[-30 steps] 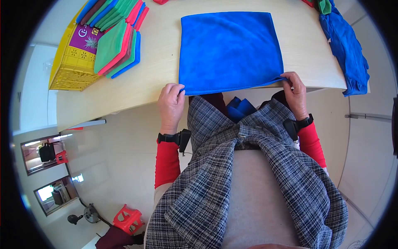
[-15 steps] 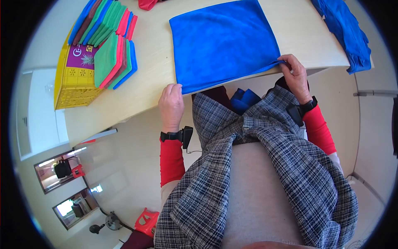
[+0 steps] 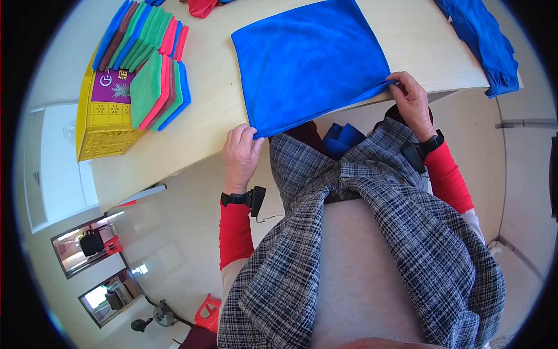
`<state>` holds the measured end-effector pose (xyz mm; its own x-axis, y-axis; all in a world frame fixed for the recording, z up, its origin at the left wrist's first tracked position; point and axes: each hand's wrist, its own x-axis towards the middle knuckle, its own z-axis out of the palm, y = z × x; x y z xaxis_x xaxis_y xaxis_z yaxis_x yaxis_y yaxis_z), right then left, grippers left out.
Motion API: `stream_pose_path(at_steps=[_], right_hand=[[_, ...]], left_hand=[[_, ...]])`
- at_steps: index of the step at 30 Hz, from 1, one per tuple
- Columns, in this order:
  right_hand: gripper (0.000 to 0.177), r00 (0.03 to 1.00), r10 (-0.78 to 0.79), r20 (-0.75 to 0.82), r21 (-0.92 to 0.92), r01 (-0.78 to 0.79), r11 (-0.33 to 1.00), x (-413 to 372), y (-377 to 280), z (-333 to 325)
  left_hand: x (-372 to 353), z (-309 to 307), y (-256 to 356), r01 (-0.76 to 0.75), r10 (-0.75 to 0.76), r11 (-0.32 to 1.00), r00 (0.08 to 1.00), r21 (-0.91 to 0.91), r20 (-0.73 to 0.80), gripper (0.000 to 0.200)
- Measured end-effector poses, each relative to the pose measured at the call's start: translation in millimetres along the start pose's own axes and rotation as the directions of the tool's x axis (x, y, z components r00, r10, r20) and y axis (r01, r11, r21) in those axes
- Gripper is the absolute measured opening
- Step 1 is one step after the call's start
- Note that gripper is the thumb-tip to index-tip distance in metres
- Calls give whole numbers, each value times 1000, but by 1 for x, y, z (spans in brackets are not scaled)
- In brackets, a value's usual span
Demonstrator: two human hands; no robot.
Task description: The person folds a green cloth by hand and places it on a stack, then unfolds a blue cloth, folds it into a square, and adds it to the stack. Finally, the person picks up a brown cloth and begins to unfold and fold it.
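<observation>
A blue cloth [image 3: 311, 64] lies spread out on the pale wooden table, its near edge along the table's front edge. My left hand [image 3: 241, 152] pinches the near left corner between thumb and fingers. At the near right corner, my right hand [image 3: 411, 99] grips the cloth with thumb and fingers. The near edge shows more than one layer, slightly raised between my hands.
On the left of the table [image 3: 209, 125], folded green, red, brown and blue cloths [image 3: 145, 87] stand in and beside a yellow basket [image 3: 107, 131]. A heap of blue cloth [image 3: 485, 43] hangs over the right end. Red fabric [image 3: 202, 6] lies at the back.
My left hand has moved slightly down, drawing the near left corner of the cloth a little past the table edge. My right hand keeps its grip and has barely moved.
</observation>
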<state>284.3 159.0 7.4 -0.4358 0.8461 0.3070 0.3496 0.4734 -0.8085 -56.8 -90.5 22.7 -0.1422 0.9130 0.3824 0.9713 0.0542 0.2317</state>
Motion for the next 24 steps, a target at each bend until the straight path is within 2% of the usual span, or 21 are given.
stream_pose_path(at_steps=[5,8,9,12,15,16,19,20,22,23,24], right_hand=[[15,999,32,13,-2,-32,999,0,1,-2],[15,1000,20,24,5,-21,1000,5,-3,-7],[15,999,12,37,37,-13,999,7,-4,-9],[14,999,-19,38,88,16,996,20,-13,-23],[13,993,-119,24,59,118,991,52,-40,-50],[13,991,-136,5,53,136,989,63,-51,-60],[13,924,-371,-88,101,379,920,109,-94,-95],[13,914,-391,-110,92,401,911,122,-110,-106],[14,876,-450,-173,236,481,845,139,-138,-129],[14,860,-470,-197,306,510,804,146,-148,-134],[14,855,-477,-205,302,519,800,150,-149,-136]], left_hand=[[1,0,-5,-51,52,998,999,44,-11,23],[6,-1,-6,126,-120,971,992,-202,40,20],[9,-3,-7,115,-112,972,993,-205,25,20],[27,-21,-11,171,-196,898,980,-406,-21,16],[64,-56,-13,149,-208,916,970,-373,-123,13],[82,-74,-8,62,-136,946,967,-317,-216,14],[135,-138,7,-114,16,972,906,-207,-422,14],[149,-159,13,-138,37,971,895,-196,-444,14],[166,-187,26,-216,24,939,819,-269,-573,12],[173,-192,24,-228,33,937,812,-265,-583,12],[178,-195,23,-208,26,939,835,-272,-550,12]])
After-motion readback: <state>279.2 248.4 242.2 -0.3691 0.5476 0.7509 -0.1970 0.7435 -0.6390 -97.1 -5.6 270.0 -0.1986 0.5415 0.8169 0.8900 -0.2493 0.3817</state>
